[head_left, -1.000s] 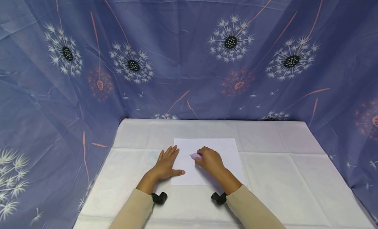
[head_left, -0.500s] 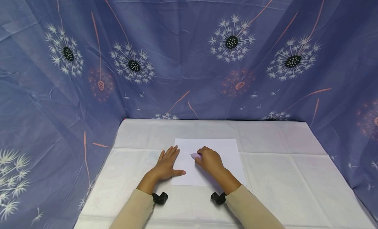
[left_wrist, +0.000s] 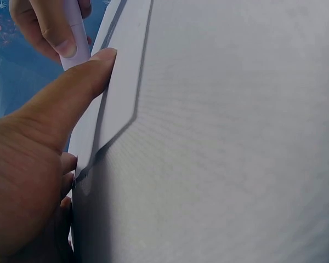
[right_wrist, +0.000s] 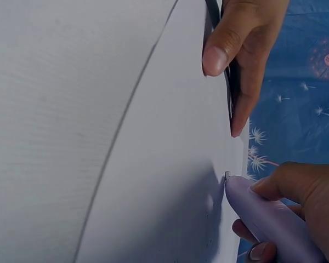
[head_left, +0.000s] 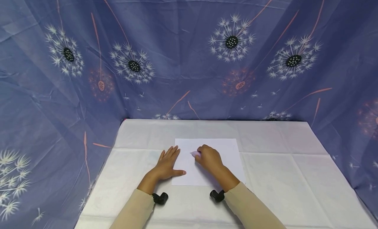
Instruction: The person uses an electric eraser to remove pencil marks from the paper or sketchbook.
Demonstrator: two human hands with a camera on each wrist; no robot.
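Note:
A white sheet of paper point(head_left: 227, 150) lies on the white-covered table. My left hand point(head_left: 166, 166) rests with fingers spread on its left edge, the thumb reaching onto the lower left part. In my right hand point(head_left: 210, 159) I grip a smooth lavender tool point(right_wrist: 271, 219) with a rounded body and a small metal tip. The tip points left and sits right at the paper's surface, a short way right of my left fingers. Most of the tool's body is hidden by my right hand in the head view. The left wrist view shows the left thumb point(left_wrist: 71, 90) along the paper.
The white table cover point(head_left: 277, 183) has fold creases and spreads around the paper on all sides. A blue curtain point(head_left: 183, 58) with dandelion prints hangs behind the table and along both sides. Black wrist cameras point(head_left: 160, 198) sit at both cuffs.
My right hand has shifted slightly away from me over the paper, carrying the lavender tool's tip a little farther up the sheet. The left hand has stayed put.

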